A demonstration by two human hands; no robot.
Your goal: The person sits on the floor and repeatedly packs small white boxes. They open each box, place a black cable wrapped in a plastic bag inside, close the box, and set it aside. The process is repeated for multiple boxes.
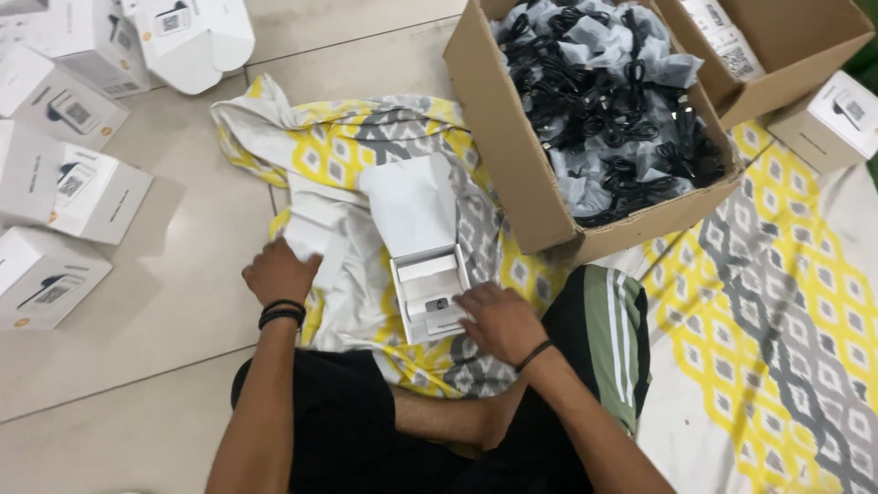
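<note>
1. The small open white cardboard box [428, 291] stands on the yellow, grey and white patterned cloth [777, 302] spread over the pale tiled floor [183, 302], close in front of the person's crossed legs, its tall lid flap raised toward the far side.
2. The right hand [498, 318] lies against the box's near right corner, fingers curled onto the white insert and touching a small dark part inside; its grip is partly closed on the box rim, though whether it truly pinches anything I cannot tell.
3. The left hand [279, 272] sits just left of the box, apart from it, its grip closed around a folded white paper sheet [315, 229] that lies on the cloth.
4. A large brown cardboard carton [512, 155] full of bagged black cables [622, 119] stands just beyond the box, toward the cloth's far edge.
5. Several closed white cardboard boxes [78, 187] lie on the floor at the left, well apart from both hands.
6. Another white box [828, 119] rests at the cloth's far right edge.
</note>
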